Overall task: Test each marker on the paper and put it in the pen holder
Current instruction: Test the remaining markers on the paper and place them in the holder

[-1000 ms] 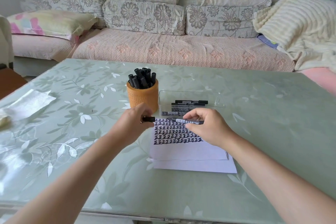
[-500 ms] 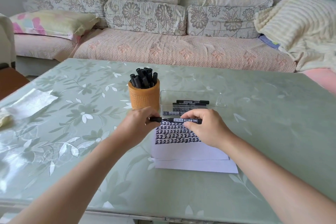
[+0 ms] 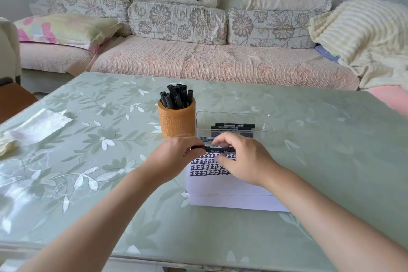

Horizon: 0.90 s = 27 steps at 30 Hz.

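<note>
The left hand (image 3: 174,158) pinched the cap end of the marker (image 3: 217,149); the right hand (image 3: 245,161) gripped its barrel, directly above the paper (image 3: 220,190). Off-axis force on the cap could make the tip slip and ink either hand.

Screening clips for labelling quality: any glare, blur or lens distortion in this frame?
Head view: glare whitens the table at near left; the wide lens bows the sofa; the marker label is too soft to read; marks on the paper are sharp.
</note>
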Tool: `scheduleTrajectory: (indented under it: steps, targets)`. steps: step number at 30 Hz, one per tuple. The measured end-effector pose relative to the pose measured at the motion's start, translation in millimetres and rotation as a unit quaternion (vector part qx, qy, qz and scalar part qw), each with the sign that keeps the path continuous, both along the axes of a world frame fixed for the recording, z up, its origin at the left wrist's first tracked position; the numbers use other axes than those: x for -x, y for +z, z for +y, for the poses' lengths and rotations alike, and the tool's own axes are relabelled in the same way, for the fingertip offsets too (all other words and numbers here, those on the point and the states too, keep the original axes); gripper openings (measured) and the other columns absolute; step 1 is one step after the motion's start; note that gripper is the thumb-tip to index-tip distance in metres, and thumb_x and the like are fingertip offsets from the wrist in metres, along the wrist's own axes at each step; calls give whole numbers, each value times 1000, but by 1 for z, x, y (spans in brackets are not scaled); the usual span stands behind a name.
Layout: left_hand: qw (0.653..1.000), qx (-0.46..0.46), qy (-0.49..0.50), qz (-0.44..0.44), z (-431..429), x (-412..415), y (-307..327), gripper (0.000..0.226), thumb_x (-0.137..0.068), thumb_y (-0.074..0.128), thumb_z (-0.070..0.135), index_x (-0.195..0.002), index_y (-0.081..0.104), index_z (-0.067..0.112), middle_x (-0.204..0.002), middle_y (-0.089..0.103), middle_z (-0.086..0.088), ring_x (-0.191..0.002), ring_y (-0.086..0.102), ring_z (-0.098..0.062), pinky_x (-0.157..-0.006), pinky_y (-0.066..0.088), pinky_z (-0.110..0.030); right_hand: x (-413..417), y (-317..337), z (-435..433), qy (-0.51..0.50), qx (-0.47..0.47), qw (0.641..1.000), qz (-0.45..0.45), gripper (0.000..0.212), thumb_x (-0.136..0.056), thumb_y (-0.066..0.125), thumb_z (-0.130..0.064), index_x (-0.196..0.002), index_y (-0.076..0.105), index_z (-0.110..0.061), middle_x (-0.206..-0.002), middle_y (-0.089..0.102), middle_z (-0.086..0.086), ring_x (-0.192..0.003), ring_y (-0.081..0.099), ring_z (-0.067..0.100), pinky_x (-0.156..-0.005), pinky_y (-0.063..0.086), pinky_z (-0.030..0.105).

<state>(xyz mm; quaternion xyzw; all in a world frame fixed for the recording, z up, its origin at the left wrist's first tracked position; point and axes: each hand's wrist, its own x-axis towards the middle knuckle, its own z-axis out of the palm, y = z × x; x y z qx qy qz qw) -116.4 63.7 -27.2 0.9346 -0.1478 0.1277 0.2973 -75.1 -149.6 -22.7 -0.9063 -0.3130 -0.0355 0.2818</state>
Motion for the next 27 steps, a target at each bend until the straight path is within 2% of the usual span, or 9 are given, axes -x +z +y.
scheduleTrajectory:
  steps: [5,7,10,12,15,19,22,24,27]
  targets:
    - [1000,-1,0,-15,7,6,5,7,-90,65,29,-92,72,29,-75,60,10,-69,53,-10,-59,42,-27,3,7,13,-34,-26,999,-30,16,-83,74,-33,-99,71,-32,-100,71,-18,-94,61,2,-76,41,20]
    - [999,9,-1,-37,11,8,8,6,-89,67,26,-90,73,28,-75,61,8,-67,51,-8,-57,39,-23,6,10,18,-26,-30,999,-15,15,-85,71,-37,-99,72,-32,-96,72,-16,-90,62,4,-76,44,23]
    - [999,11,-6,-45,13,12,12,6,-87,69,25,-89,74,25,-75,60,10,-65,50,-1,-54,33,-15,7,12,23,-13,-12,1000,-3,13,-90,64,-41,-95,73,-32,-67,64,-10,-68,56,9,-67,43,29]
    - [999,14,-6,-47,15,12,13,7,-88,69,26,-89,75,24,-75,60,11,-66,50,0,-55,32,-13,6,14,26,-6,10,1000,9,15,-93,59,-41,-92,71,-32,-59,57,-6,-62,52,10,-65,42,30]
    - [999,8,6,-50,19,8,14,7,-89,67,31,-90,74,28,-74,59,13,-68,51,-2,-57,39,-20,1,19,32,15,38,999,18,15,-96,53,-38,-89,65,-32,-75,63,-8,-77,57,15,-71,46,33]
    - [998,-12,20,-66,24,-3,19,14,-88,62,42,-90,72,32,-79,58,13,-73,53,-6,-64,48,-32,-11,21,38,27,12,999,23,19,-97,57,-26,-110,70,-20,-97,61,-5,-94,57,15,-81,43,31]
    - [992,41,36,-113,29,-13,24,21,-90,56,42,-97,69,28,-88,56,13,-78,54,-1,-69,47,-26,-18,22,38,11,-27,999,21,23,-96,58,-17,-117,68,-19,-98,56,-5,-92,55,13,-79,38,25]
    - [981,64,84,-162,34,-21,28,23,-91,57,35,-109,66,23,-97,55,10,-87,53,0,-76,44,-21,-21,25,40,-13,-64,998,11,30,-97,56,-13,-124,63,-21,-96,56,-7,-89,55,11,-77,39,23]
    - [962,80,165,-201,43,-35,31,30,-91,59,22,-120,59,17,-111,52,1,-101,54,-18,-87,45,-31,-30,35,47,-65,-147,987,10,14,-95,58,-15,-105,66,-21,-83,63,-10,-76,59,9,-68,43,26]
